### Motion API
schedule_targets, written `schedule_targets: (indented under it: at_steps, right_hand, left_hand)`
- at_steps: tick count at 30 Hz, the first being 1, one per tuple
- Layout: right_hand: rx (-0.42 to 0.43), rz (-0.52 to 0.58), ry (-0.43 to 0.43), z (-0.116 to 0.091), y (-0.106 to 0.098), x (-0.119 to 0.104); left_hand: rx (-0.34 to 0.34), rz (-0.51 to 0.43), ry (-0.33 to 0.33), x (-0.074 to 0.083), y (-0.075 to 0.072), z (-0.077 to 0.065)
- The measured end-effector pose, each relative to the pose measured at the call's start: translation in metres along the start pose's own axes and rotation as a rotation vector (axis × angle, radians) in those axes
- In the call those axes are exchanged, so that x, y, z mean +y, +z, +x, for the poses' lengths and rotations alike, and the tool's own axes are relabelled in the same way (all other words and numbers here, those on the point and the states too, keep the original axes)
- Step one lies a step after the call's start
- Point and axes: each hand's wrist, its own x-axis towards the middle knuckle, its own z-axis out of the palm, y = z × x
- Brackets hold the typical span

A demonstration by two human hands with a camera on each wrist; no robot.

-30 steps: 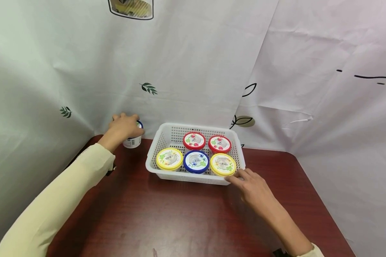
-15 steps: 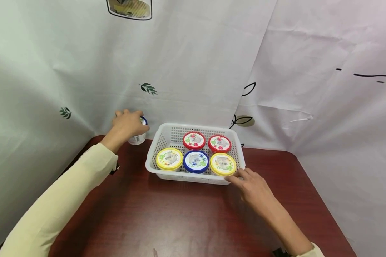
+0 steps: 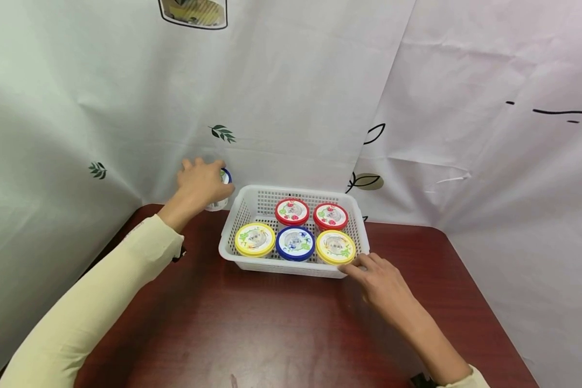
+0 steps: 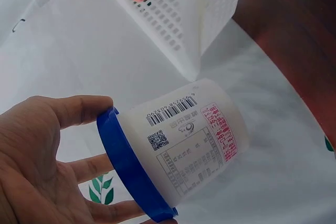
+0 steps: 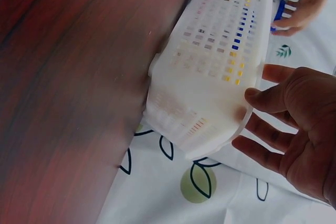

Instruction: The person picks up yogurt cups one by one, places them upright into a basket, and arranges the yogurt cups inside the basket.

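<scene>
In the head view, my left hand point(image 3: 200, 186) grips a white tub point(image 3: 218, 205) by its blue lid, just left of the basket near the back edge. The left wrist view shows the tub point(image 4: 184, 140) with a barcode and printed label on its side, thumb and fingers around the blue lid point(image 4: 134, 166). My right hand point(image 3: 380, 283) holds the rim of the white perforated basket point(image 3: 227, 245) at its front right corner. The right wrist view has the thumb point(image 5: 260, 99) against the outer wall, fingers at the rim. Several lidded tubs sit inside the basket.
In the basket's front row, a blue-lidded tub point(image 3: 295, 243) sits between yellow-lidded tubs point(image 3: 255, 240). Red-lidded tubs point(image 3: 292, 212) sit behind, with a gap at the back left. The dark red table point(image 3: 271, 323) ends at a pale printed curtain point(image 3: 291, 118).
My left hand has carried the blue-lidded tub upward and to the right, closer to the basket. The right hand stays at the basket's corner.
</scene>
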Motion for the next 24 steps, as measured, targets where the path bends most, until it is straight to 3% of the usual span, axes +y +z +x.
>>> schedule_targets:
  at_steps: [12,24]
  right_hand:
    - [-0.007,0.003,0.002,0.0,0.0,0.0]
    - [0.002,0.004,0.001,0.0,0.0,0.0]
  left_hand:
    - [0.059,-0.011,0.053,0.013,-0.003,-0.001]
    - [0.037,-0.04,0.098,0.03,-0.002,0.003]
